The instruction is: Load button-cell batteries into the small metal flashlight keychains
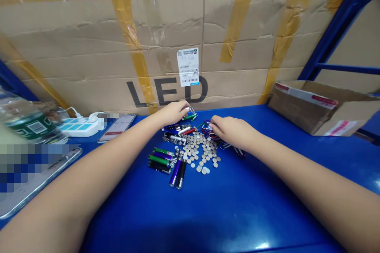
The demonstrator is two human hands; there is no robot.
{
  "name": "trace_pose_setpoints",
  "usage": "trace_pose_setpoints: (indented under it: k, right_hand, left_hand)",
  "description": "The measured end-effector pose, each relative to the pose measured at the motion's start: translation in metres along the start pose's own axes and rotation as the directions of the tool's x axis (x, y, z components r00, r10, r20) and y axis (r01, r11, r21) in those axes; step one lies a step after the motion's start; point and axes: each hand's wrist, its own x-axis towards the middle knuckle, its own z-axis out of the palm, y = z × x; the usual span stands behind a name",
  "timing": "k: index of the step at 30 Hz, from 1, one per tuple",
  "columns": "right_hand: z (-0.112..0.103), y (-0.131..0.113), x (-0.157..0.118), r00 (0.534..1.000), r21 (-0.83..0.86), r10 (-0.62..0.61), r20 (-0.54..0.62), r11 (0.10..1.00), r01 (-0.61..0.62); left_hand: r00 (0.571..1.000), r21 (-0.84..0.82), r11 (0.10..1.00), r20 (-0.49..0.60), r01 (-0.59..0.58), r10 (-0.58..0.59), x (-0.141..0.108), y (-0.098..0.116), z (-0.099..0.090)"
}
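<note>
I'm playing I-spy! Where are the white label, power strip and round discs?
White label [188, 67]: head view, printed face.
Power strip [79, 127]: head view, top face.
Round discs [196, 142]: head view, heap's middle.

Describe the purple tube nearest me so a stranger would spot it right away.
On the blue table, before the LED carton, find the scattered discs. At their near-left edge, the purple tube points toward you, left of a black tube. Another purple one lies between two green tubes; this one pairs with black.
</note>
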Motion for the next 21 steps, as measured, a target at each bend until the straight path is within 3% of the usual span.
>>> trace_pose_setpoints:
  k: [4, 9, 12, 18, 21]
  right_hand:
    - [0.001, 0.010, 0.001, 0.999, 0.024, 0.040, 0.012, 0.999, -0.041]
    - [0.001, 0.011, 0.001, 0.999, 0.047, 0.017, 0.038, 0.999, -0.019]
    - [0.001, 0.009, 0.000, 0.999, 0.055, -0.019, 0.043, 0.998, 0.017]
    - [-0.003, -0.007, -0.006, 0.992, 0.029, -0.110, 0.061, 0.994, 0.109]
    - [-0.007, -0.018, -0.011, 0.982, 0.057, -0.172, 0.075, 0.984, 0.168]
  left_hand:
    - [0.999, 0.051, 0.998, -0.029, 0.039, -0.038, 0.026, -0.014, 0.021]
    - [0.997, 0.161, 0.984, -0.028, 0.076, -0.073, 0.024, -0.029, 0.023]
    - [0.997, 0.200, 0.977, -0.027, 0.074, -0.070, 0.009, -0.034, 0.011]
    - [0.993, 0.189, 0.981, 0.113, -0.042, 0.021, -0.044, -0.030, -0.011]
    - [0.982, 0.112, 0.979, 0.095, -0.173, 0.163, -0.068, -0.024, -0.011]
